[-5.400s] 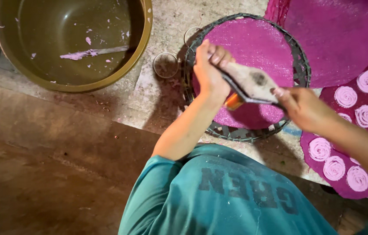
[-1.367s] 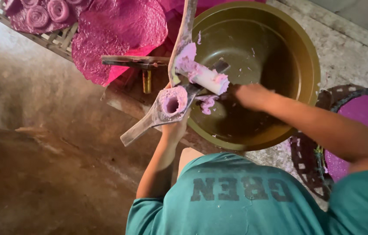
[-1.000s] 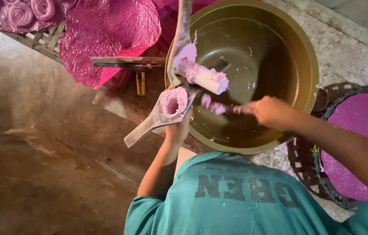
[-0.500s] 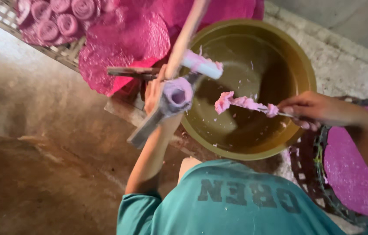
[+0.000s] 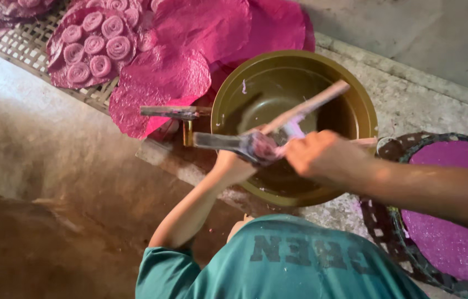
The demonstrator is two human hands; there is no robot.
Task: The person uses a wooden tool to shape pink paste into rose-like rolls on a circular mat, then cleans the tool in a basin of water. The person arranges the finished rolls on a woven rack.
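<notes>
My left hand (image 5: 232, 166) grips a wooden two-armed press (image 5: 224, 142) that is smeared with pink dough, and holds it over an olive-green bowl (image 5: 299, 57). One arm of the press slants up to the right across the bowl. My right hand (image 5: 322, 155) is closed around a thin spatula (image 5: 368, 142) and presses against the dough-filled cup (image 5: 261, 147) of the press. The spatula's blade is hidden behind my fingers. The bowl's inside shows only a few pink smears.
Wrinkled pink sheets (image 5: 162, 75) and several pink spiral coils (image 5: 94, 44) lie on a woven mat (image 5: 24, 47) at the upper left. A wooden handle (image 5: 173, 112) rests left of the bowl. A round woven tray (image 5: 389, 232) with a pink disc (image 5: 450, 221) sits at right.
My right hand has brought the spatula with its pink dough from over the bowl to the press cup. The left hand lowered the press; the view shifted left.
</notes>
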